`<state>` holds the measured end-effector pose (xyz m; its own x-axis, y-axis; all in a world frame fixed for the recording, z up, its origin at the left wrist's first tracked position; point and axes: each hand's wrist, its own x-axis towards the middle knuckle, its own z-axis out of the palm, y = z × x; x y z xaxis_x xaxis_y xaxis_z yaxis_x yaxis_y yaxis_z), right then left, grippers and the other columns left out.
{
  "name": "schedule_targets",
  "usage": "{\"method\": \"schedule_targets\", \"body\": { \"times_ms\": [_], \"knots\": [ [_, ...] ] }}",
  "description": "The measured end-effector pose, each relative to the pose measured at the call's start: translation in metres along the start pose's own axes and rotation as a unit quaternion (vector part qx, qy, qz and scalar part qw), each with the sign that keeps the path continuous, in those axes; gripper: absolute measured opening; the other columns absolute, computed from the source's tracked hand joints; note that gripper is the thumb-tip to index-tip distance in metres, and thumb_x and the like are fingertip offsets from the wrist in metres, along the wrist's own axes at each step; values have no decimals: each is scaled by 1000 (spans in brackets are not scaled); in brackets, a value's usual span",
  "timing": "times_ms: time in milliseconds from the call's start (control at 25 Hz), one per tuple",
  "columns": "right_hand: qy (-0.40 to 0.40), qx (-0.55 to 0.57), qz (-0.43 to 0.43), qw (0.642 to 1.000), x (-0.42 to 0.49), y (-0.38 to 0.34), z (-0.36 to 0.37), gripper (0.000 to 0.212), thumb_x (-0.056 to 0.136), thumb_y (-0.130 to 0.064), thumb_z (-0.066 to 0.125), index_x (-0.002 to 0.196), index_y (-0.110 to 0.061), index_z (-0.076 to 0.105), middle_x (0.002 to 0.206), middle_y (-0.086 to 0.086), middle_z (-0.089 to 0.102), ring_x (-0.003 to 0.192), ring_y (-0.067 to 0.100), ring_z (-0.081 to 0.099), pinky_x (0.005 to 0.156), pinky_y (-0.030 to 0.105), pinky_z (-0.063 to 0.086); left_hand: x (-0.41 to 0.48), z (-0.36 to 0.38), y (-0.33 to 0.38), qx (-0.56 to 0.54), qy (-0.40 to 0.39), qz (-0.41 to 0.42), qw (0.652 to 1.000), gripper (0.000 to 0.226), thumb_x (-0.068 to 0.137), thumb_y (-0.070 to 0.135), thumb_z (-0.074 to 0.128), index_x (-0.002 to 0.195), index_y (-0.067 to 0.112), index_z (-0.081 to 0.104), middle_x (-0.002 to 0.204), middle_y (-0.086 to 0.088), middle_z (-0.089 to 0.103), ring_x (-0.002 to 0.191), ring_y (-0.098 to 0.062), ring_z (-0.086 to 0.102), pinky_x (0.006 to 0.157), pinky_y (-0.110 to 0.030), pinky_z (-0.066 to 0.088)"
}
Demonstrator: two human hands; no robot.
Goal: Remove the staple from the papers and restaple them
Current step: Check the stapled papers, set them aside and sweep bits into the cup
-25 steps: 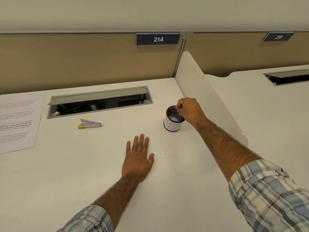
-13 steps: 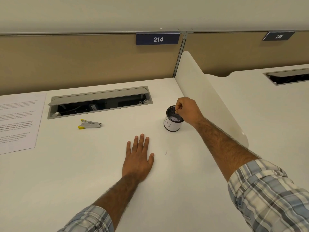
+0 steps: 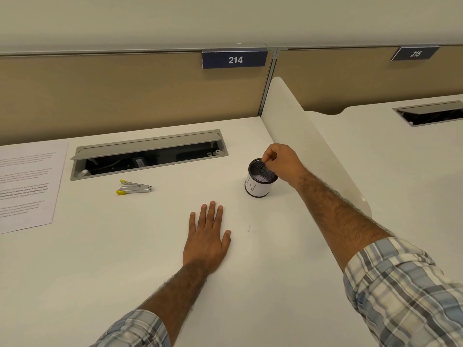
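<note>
The papers [image 3: 27, 186] lie flat at the far left of the worktop [image 3: 125, 259], cut off by the frame's edge. Their long axis runs away from the person, leaning a little to the right at the far end, and the printed lines run across it. To their right, well apart, the stapler [image 3: 135, 187] lies on its side just in front of the open cable hatch [image 3: 150, 156]. Its long axis runs left to right, with the two yellow-tipped arms spread toward the papers and the joined end pointing right.

The left grip [image 3: 205, 241] is released, palm down and fingers straight on the worktop, pointing away from the person. The right grip [image 3: 280, 161] is clenched over the far rim of a black mesh cup [image 3: 258, 189] with a white label, thumb and forefinger pinched together. Whether anything sits between them is too small to tell. A tiny pale speck [image 3: 248, 229] lies on the worktop between the left grip and the cup.
</note>
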<state>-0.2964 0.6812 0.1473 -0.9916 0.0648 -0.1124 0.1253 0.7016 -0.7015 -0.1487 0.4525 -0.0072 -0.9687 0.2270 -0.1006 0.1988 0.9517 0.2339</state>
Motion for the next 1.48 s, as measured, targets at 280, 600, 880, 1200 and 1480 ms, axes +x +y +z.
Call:
{"method": "schedule_targets", "body": {
  "times_ms": [280,600,880,1200,1480],
  "knots": [
    [54,30,-89,994,-48,-9,10,33,96,-11,57,127,-19,64,124,-4,58,110,8,55,99,22,42,0,-2,1,9,-4,0,1000,76,97,58,-4,164,23,-15,171,0,-24,158,-21,-21,130,-50,-7],
    [-43,-208,42,976,-145,101,79,72,98,-65,31,158,-30,12,167,5,5,154,27,-1,121,51,9,1,2,0,7,5,-2,1000,75,99,56,3,165,22,-6,173,-2,-15,160,-23,-14,130,-51,-4],
    [-56,-353,12,934,-129,118,84,78,90,-79,11,157,-40,-1,167,3,-12,152,30,-16,118,64,-3,1,2,1,12,4,-1,1000,75,99,56,1,165,22,-9,173,-2,-18,160,-22,-16,130,-50,-6],
    [-75,-362,-55,927,-158,113,104,76,90,-79,8,154,-44,-10,166,0,-18,152,27,-20,118,64,-2,2,2,1,18,0,-2,1000,76,98,57,-3,165,22,-11,172,-2,-20,160,-23,-17,130,-51,-5],
    [-35,-358,40,932,-161,132,89,83,87,-79,-2,157,-35,-9,166,3,-17,152,30,-18,118,65,-2,2,4,-1,8,8,-1,1000,74,101,54,7,166,22,-4,174,-2,-13,161,-23,-11,130,-52,-1]
  ]
}}
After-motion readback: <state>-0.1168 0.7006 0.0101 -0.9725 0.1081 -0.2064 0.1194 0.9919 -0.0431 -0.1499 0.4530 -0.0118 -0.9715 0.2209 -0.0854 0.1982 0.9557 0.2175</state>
